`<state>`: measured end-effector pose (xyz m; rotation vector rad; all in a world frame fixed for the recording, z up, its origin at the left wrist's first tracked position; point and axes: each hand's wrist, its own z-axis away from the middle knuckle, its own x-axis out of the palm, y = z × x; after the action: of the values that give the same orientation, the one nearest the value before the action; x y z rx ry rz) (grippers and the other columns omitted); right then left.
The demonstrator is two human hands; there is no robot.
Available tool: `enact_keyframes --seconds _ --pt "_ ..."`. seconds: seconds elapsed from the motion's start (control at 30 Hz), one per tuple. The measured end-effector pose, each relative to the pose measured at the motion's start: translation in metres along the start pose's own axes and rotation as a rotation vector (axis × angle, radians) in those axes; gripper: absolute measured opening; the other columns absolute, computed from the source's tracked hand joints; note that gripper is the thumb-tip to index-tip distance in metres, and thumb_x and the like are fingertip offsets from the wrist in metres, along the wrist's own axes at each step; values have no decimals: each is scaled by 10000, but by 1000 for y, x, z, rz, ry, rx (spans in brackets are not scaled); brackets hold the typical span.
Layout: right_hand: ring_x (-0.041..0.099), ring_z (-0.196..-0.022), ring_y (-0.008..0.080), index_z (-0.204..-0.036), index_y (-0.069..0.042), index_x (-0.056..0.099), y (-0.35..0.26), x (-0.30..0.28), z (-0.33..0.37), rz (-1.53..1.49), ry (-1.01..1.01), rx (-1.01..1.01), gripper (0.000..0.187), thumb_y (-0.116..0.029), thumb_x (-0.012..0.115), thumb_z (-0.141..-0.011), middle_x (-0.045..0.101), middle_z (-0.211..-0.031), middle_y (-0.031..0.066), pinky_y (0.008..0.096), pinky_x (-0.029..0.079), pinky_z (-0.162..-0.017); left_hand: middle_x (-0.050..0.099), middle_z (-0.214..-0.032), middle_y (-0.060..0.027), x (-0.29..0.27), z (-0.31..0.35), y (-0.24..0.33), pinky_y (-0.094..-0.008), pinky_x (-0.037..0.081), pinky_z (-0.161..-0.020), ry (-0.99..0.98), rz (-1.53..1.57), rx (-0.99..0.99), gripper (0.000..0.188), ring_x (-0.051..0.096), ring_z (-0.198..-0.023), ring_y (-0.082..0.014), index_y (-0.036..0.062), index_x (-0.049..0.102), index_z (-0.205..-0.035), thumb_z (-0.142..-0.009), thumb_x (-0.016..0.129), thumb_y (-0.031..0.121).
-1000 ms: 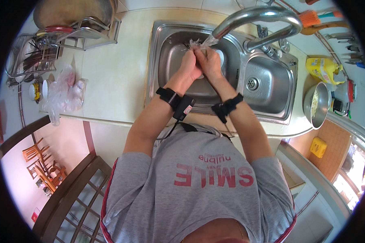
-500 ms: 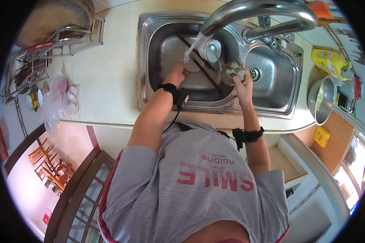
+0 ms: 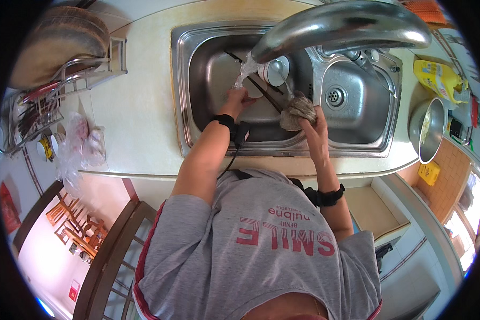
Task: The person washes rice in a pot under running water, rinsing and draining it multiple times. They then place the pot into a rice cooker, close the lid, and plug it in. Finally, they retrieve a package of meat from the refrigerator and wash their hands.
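Observation:
In the left basin of the steel sink (image 3: 182, 101), my left hand (image 3: 239, 99) is under the running water (image 3: 244, 72). Its fingers curl near a pale round dish that is partly hidden; what they hold, if anything, does not show. My right hand (image 3: 316, 130) grips a crumpled grey-brown dishcloth (image 3: 297, 113) over the basin's right side. A white bowl (image 3: 273, 74) stands between the hands, farther back, with a metal spoon (image 3: 286, 84) in it. Dark chopsticks (image 3: 265, 93) lie across the basin floor, partly behind the cloth.
A thick steel faucet (image 3: 341, 26) arches over the sink. The right basin has a drain (image 3: 334, 96). Beyond it stand a metal bowl (image 3: 428, 130) with pale food and a yellow package (image 3: 437, 80). At left are a dish rack (image 3: 90, 66) and plastic bags (image 3: 80, 138).
My right hand has brought the dishcloth left and closer to me, and the cloth looks looser. My left hand has shifted slightly, with its fingers more curled. The view has tilted a little.

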<state>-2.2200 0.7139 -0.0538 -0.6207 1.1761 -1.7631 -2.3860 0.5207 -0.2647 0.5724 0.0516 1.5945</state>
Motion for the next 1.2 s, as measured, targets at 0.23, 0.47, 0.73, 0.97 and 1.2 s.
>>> enact_keyframes --seconds 0.23,0.47,0.73,0.97,1.2 --pt "568 -967 106 -1220 -35 517 -6 12 7 -327 -27 10 331 10 569 -896 613 -1070 36 264 471 -872 517 -1188 -127 -3 66 30 -499 559 -877 261 -450 251 597 613 -1067 -295 75 423 -1226 -751 759 211" --pt "583 -1014 154 -1318 -43 476 -38 37 12 -317 -98 13 390 -10 550 -937 591 -1141 66 300 488 -909 498 -1266 -196 12 175 79 -483 544 -861 503 -1288 929 696 593 -1100 -409 86 422 -1275 -733 804 298" --pt "594 -988 186 -1411 -77 459 -58 98 -4 348 -165 -345 528 -275 677 -972 618 -1149 127 287 482 -850 525 -1305 -86 15 215 70 -405 588 -769 -135 -322 524 428 604 -1110 -186 131 382 -1370 -1012 516 322" --pt "696 -1010 263 -1345 -131 544 -24 128 -30 -538 -395 303 414 -225 681 -966 673 -1170 96 480 625 -785 550 -1282 -105 40 208 69 -378 487 -958 -125 -285 779 415 593 -1149 -229 81 397 -1371 -992 527 188" --pt "726 -921 212 -1050 -50 706 -48 105 -84 370 -176 -224 272 -131 794 -806 738 -898 76 386 572 -763 612 -1159 -255 37 199 103 -436 495 -920 -133 -948 1233 399 612 -1099 -416 8 478 -1278 -886 551 -11"
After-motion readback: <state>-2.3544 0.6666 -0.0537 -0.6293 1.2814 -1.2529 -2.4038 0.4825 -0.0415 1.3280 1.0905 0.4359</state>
